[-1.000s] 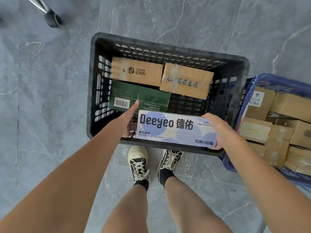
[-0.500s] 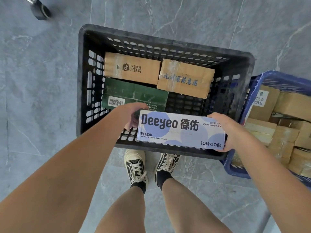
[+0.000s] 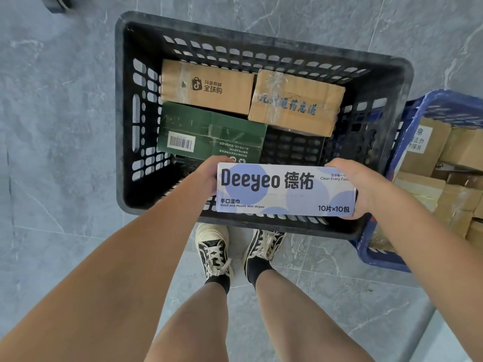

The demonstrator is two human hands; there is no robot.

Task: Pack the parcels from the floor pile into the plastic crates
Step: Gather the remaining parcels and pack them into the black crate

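I hold a white and lilac Deeyeo wipes box [image 3: 285,190] by its two ends over the near side of the black plastic crate [image 3: 261,33]. My left hand [image 3: 209,172] grips the box's left end and my right hand [image 3: 358,184] grips the right end. Inside the crate lie a brown carton with a black logo [image 3: 206,86], a taped brown carton with blue writing [image 3: 295,103] and a dark green box with a barcode [image 3: 209,133]. The crate's floor is bare at the near right.
A blue crate [image 3: 433,105] with several brown parcels stands against the black crate's right side. A black caster wheel [image 3: 56,2] is at the top left. My feet stand just behind the black crate on the grey marble floor.
The wipes box has moved a little forward and lower over the crate's near side, still in both hands. My left fingers, one pointing earlier, now curl round the box's end.
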